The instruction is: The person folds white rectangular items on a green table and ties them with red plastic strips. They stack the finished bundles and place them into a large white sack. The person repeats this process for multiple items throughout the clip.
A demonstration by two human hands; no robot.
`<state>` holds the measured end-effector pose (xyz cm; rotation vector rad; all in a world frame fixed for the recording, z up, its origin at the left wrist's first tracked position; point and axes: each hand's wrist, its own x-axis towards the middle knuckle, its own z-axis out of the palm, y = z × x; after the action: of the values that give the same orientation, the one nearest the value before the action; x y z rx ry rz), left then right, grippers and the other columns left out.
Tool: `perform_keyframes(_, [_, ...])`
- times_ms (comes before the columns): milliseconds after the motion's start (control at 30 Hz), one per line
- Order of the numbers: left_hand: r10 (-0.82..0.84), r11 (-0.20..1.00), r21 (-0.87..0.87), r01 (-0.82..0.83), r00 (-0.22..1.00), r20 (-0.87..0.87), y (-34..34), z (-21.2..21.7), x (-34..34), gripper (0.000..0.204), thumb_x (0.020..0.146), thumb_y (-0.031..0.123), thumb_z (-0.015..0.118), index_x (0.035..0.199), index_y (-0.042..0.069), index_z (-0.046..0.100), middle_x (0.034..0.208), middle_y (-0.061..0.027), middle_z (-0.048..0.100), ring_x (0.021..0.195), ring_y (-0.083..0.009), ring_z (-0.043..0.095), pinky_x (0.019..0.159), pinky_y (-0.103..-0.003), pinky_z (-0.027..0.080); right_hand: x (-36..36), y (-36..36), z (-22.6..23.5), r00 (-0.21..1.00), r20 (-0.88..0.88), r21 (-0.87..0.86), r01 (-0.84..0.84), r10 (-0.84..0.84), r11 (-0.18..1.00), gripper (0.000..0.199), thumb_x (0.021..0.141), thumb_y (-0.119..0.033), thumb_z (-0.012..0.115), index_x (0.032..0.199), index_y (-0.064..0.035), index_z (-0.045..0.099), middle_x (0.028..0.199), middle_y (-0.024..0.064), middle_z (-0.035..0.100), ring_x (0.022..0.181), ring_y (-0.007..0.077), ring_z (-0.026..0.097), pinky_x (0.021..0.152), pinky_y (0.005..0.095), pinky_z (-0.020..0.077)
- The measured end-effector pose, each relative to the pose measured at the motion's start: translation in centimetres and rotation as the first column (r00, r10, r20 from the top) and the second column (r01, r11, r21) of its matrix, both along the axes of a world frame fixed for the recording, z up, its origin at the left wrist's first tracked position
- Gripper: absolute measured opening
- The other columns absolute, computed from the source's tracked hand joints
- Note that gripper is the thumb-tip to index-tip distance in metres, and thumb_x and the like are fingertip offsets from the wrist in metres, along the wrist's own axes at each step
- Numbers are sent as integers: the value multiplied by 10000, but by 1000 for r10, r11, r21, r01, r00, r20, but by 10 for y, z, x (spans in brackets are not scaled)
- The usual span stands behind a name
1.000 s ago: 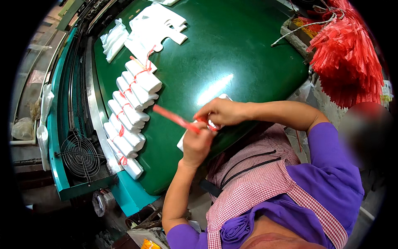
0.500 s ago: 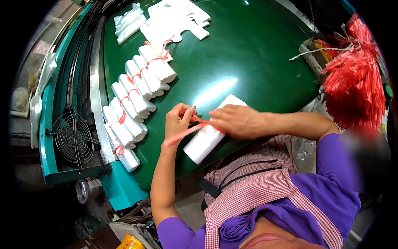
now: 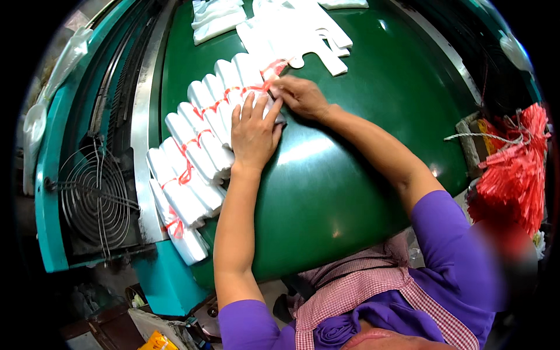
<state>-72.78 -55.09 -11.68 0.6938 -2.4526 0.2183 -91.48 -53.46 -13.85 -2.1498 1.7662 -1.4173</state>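
Rolled bundles of white plastic bags (image 3: 189, 131) lie in a slanting row on the green tabletop, bound with red plastic strips. My left hand (image 3: 254, 131) rests on the bundle at the row's upper right end, its fingers spread over the white plastic. Just beyond it, my right hand (image 3: 300, 98) pinches a red strip (image 3: 267, 86) by that same bundle. Both hands partly cover this bundle, so its knot cannot be made out. Above my hands, loose flat white bags (image 3: 291, 29) with handle cut-outs lie spread out.
More folded white bags (image 3: 217, 20) lie at the far left of the green table (image 3: 326, 204). A metal rail (image 3: 149, 116) borders it, beside a machine with a round wire guard (image 3: 98, 195). A bunch of red strips (image 3: 513, 181) hangs at the right.
Both hands have moved from the near edge up to the row's far end. The tied roll that lay under them is gone from the near edge. The view has shifted too.
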Motion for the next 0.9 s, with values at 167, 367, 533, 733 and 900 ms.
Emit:
perform_keyframes(167, [61, 998, -3, -61, 997, -54, -2, -13, -12, 327, 686, 259, 697, 1007, 196, 681, 1200, -3, 568, 1249, -222, 437, 1034, -433, 312, -71, -45, -11, 809, -402, -82, 435, -429, 897, 218, 894, -214, 539, 1029, -59, 612, 984, 115, 608, 935, 299, 576, 838, 406, 455])
perform_keyframes(367, [102, 994, -23, -103, 994, -43, -6, -16, -2, 395, 717, 290, 684, 1100, 195, 653, 1254, -6, 543, 1280, -226, 409, 1054, -454, 270, -72, 31, 20, 746, -650, 133, 299, -144, 945, 299, 899, -342, 540, 878, -54, 616, 927, 113, 603, 897, 272, 564, 800, 395, 442])
perform_keyframes(533, [-55, 991, 121, 65, 995, -81, 31, -13, 2, 614, 775, 372, 673, 1330, 177, 499, 1443, -88, 381, 1361, -294, 309, 1082, -538, 206, -39, 188, 54, 859, -469, 466, 42, 207, 884, 291, 859, -337, 600, 881, -48, 579, 922, 128, 576, 871, 313, 539, 767, 424, 425])
perform_keyframes(733, [-641, 721, 501, 479, 736, 219, 177, 11, 53, 800, 725, 443, 715, 1380, 97, 416, 1462, -195, 316, 1359, -379, 295, 1097, -500, 243, -8, 233, 29, 872, -351, 505, -131, 342, 853, 578, 919, -427, 505, 1349, -47, 437, 1458, 200, 331, 1368, 344, 287, 1110, 455, 243])
perform_keyframes(900, [-633, 690, 588, 422, 746, 208, 207, 17, 77, 885, 662, 366, 787, 1378, 37, 383, 1471, -198, 297, 1353, -385, 305, 1093, -460, 296, -29, 195, 10, 875, -468, 383, 77, 122, 920, 744, 942, -560, 360, 1431, -4, 295, 1525, 199, 190, 1428, 314, 144, 1156, 427, 130])
